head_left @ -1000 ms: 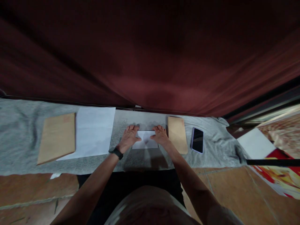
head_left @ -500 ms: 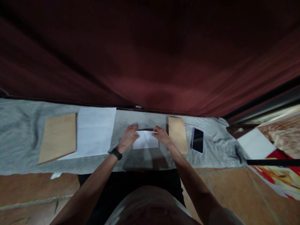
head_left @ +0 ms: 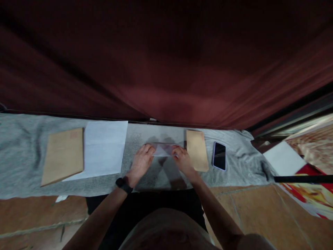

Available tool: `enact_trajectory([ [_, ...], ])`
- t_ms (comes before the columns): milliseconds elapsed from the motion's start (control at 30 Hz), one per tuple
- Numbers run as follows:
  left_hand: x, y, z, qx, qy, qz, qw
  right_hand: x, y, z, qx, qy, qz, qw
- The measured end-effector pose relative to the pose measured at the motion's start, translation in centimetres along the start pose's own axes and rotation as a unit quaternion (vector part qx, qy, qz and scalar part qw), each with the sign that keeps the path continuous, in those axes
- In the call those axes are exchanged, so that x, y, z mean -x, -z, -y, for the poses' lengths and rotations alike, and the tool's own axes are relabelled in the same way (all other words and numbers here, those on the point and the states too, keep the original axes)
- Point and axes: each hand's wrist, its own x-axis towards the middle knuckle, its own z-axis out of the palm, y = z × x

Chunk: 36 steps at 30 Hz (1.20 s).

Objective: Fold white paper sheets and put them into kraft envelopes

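A white sheet of paper (head_left: 163,150), now a narrow strip with a shaded upper part, spans the gap between my hands. My left hand (head_left: 143,158), with a dark watch on its wrist, grips the paper's left end with curled fingers. On the opposite end, my right hand (head_left: 181,158) pinches the paper between thumb and fingers. Close to the right of that hand lies a stack of brown envelopes (head_left: 197,151). Fingers cover both ends of the paper, so its folds there are hidden.
Grey cloth (head_left: 104,182) covers the long work surface. To the left, larger brown envelopes (head_left: 63,156) overlap stacked white sheets (head_left: 106,147). A phone (head_left: 219,156) lies at the right. Behind the surface hangs a dark red curtain (head_left: 166,86). Tiled floor (head_left: 249,211) shows in front.
The paper has gone from a taller rectangle to a narrow strip, its near edge now farther from my body. Both hands have shifted slightly, still holding its ends.
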Motion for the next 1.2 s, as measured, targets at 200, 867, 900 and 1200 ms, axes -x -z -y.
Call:
enact_trajectory([
  [200, 4.3, -4.5, 0.2, -0.036, -0.019, 0.07, 0.997, 5.1, -2.5, -1.1, 0.074, 0.03, 0.096, 0.992],
  [867, 3.0, -7.6, -2.7, 0.0, 0.018, 0.015, 1.0, 3.7, -7.7, 1.8, 0.189, -0.001, 0.026, 0.982],
  [900, 3.0, -7.9, -2.7, -0.003, 0.02, 0.016, 1.0, 3.7, -7.8, 1.7, 0.19, -0.003, 0.026, 0.982],
  [1200, 3.9, -8.2, -2.2, -0.033, 0.029, -0.012, 0.999, 3.9, -8.2, 1.4, 0.194, -0.024, 0.003, 0.981],
])
